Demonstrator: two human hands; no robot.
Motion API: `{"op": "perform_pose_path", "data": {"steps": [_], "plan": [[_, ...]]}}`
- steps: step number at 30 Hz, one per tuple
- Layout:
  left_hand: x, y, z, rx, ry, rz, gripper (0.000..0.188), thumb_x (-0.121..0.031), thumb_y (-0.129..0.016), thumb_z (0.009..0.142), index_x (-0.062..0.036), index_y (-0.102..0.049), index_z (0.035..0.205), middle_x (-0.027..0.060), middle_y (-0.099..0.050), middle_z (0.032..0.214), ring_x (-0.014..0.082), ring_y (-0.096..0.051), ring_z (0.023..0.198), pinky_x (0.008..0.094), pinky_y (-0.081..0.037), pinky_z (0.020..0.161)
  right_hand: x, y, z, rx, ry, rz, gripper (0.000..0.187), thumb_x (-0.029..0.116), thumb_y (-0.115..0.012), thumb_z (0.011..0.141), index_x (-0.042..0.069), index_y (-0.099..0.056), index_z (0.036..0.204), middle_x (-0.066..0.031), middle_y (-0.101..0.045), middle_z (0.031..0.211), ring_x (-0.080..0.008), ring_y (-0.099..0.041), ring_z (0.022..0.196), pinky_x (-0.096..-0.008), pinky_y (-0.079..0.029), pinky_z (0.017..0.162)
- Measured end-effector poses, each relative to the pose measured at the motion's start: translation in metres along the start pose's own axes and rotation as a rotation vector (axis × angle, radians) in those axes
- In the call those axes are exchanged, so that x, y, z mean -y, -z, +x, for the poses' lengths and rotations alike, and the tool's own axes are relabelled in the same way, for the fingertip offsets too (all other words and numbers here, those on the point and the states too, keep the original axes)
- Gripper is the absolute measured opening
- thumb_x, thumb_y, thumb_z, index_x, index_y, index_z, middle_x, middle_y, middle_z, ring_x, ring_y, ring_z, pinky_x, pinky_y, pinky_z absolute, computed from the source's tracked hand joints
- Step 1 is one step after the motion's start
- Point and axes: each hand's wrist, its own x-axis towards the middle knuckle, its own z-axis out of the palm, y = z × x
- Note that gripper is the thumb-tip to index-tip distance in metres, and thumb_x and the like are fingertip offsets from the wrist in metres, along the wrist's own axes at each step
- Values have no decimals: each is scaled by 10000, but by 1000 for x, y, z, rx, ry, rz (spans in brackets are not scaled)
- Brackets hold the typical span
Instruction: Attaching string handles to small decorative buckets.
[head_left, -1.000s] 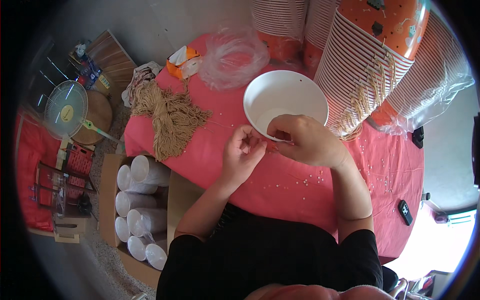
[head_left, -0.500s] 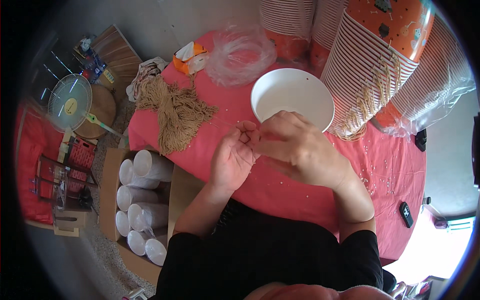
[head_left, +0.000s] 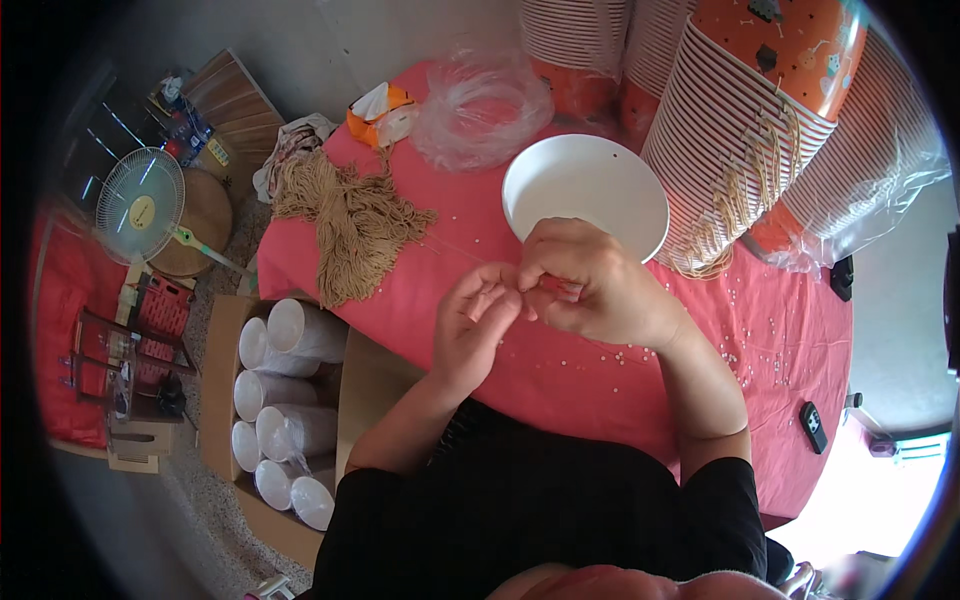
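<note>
Both hands meet in front of the white bucket [head_left: 585, 165], over the red cloth. My left hand [head_left: 472, 330] has its palm turned up and fingers curled, thumb against the fingertips. A faint thin cord [head_left: 458, 248] runs toward it from the pile of tan cords [head_left: 362, 235]. Pinched at thumb and index, my right hand [head_left: 600, 285] touches the left fingertips; what lies in the pinch is too small to make out. The bucket stands open side up just beyond the right hand, with a small hole near its far rim.
Nested buckets [head_left: 745, 130] with tan cord loops stand at the right, orange printed outside. A clear plastic bag [head_left: 480, 105] lies at the back. Small white beads [head_left: 725, 358] dot the red cloth [head_left: 560, 400]. A carton [head_left: 225, 350] of wrapped cup stacks sits lower left; a remote [head_left: 812, 428] lies right.
My left hand has closed from spread fingers to a curled pinch and shifted slightly right. My right hand has turned, and its fingertips now meet the left ones.
</note>
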Motion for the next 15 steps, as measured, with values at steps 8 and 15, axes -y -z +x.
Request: {"op": "perform_pose_path", "data": {"steps": [8,15], "plan": [[3,-3,2,-14,-159,256,151,84,-631,914,11,-599,1043,37,-594,937,63,-563,828,210,-460,720,4,9,-3,1,-160,207,139,-18,-704,714,7,-604,808,-100,-614,738,-275,-601,647,-373,-476,596],[3,-7,5,-81,-299,608,144,40,-722,826,-35,-612,881,10,-589,816,62,-444,614,218,-351,523,0,15,-3,79,-24,-69,99,-5,-692,769,25,-618,828,-81,-623,774,-260,-598,722,-351,-466,691]]}}
